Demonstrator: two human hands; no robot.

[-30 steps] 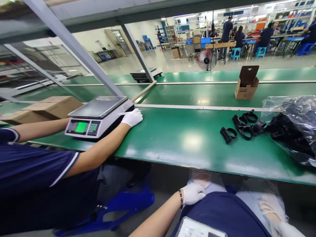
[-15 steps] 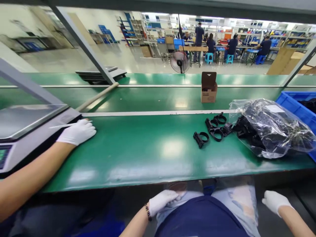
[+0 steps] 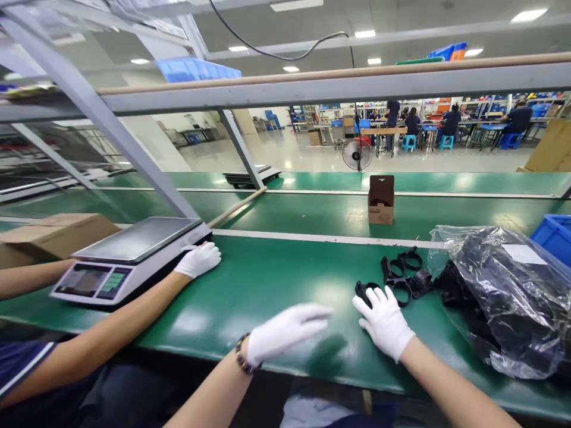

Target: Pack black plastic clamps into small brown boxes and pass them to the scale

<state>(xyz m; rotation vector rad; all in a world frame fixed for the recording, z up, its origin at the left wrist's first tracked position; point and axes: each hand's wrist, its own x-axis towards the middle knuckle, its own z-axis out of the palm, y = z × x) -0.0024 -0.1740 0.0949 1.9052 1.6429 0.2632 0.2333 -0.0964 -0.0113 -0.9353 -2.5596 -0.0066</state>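
My right hand, in a white glove, reaches over the nearest black plastic ring clamp. Its fingers are spread and their tips touch or cover part of the clamp; whether they grip it is hidden. My left hand, also gloved and with a beaded bracelet at the wrist, is held above the green table, fingers stretched out, slightly blurred, holding nothing. Several more black ring clamps lie in a loose cluster just beyond my right hand. Right of them sits a clear plastic bag full of black parts.
A small open brown box stands further back. At the left is a weighing scale, with a co-worker's gloved hand beside it holding a thin white item. A blue bin stands behind the bag. A metal rail crosses overhead.
Both my hands have risen from below the table edge to over the table. The right one has reached the nearest ring clamp. The view has tilted up and turned left.
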